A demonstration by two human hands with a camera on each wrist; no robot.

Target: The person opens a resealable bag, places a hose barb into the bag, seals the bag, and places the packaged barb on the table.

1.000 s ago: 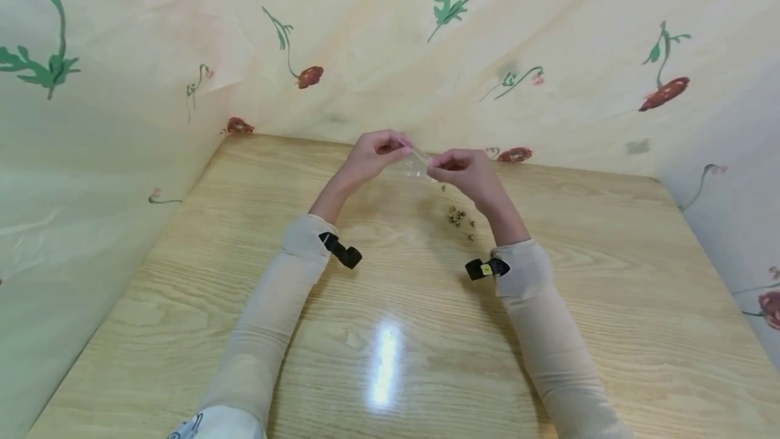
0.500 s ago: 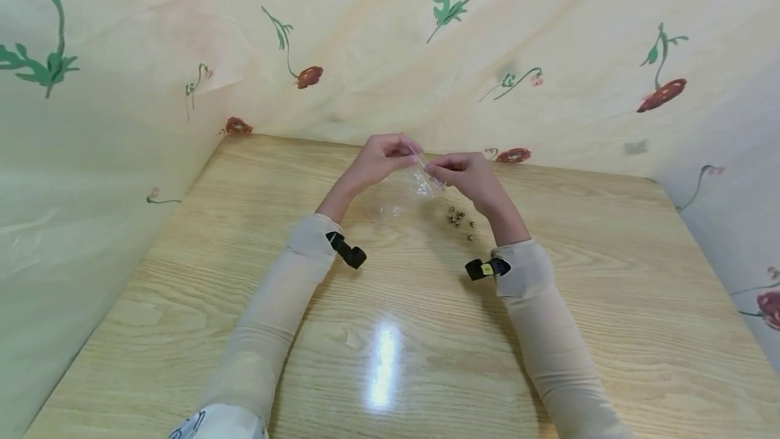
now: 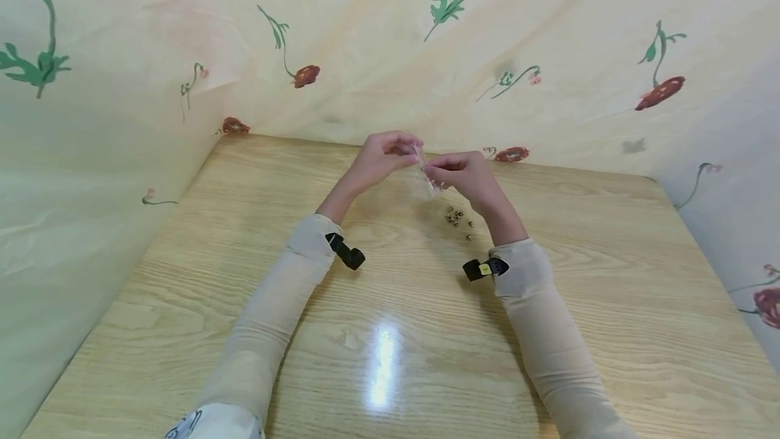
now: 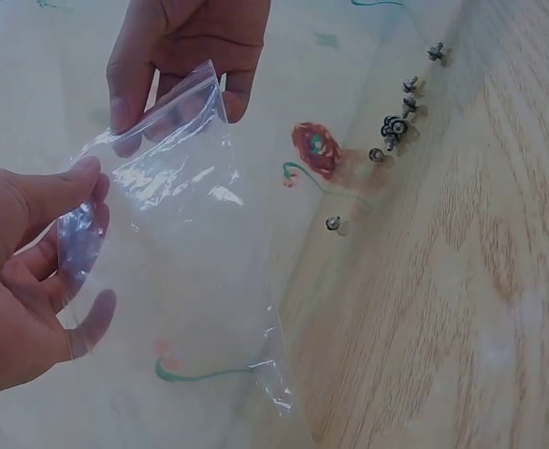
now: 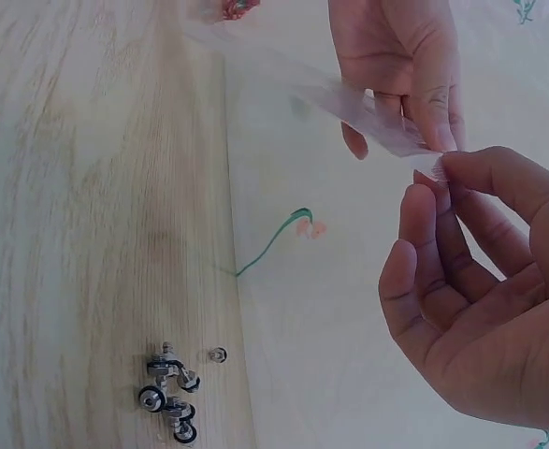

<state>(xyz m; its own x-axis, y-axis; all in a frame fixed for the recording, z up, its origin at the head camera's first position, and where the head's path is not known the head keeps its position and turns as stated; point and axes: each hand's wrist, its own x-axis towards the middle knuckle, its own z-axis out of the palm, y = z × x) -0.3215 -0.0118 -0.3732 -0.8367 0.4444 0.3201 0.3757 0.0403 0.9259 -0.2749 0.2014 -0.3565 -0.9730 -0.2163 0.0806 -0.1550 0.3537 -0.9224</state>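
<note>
A clear plastic zip bag (image 4: 195, 271) hangs between both hands, its top strip tilted in the left wrist view. My left hand (image 3: 379, 160) pinches one side of the top, thumb in front and fingers showing through the film. At the other end of the strip, my right hand (image 3: 470, 179) pinches the edge between thumb and index finger, its other fingers loosely curled in the right wrist view. Several small metal fittings with dark rings (image 5: 166, 388) lie on the table near the right hand. No contents show in the bag.
The wood-grain table (image 3: 341, 358) reaches back to a flower-printed sheet (image 3: 365, 32) hung behind it and at both sides. A black wrist mount (image 3: 346, 251) sits on the left sleeve, another mount (image 3: 485, 269) on the right.
My left hand has shifted slightly right, closer to the right hand. The bag's top strip has turned steeper, and its body swung out to the left midway. The fittings lie unmoved.
</note>
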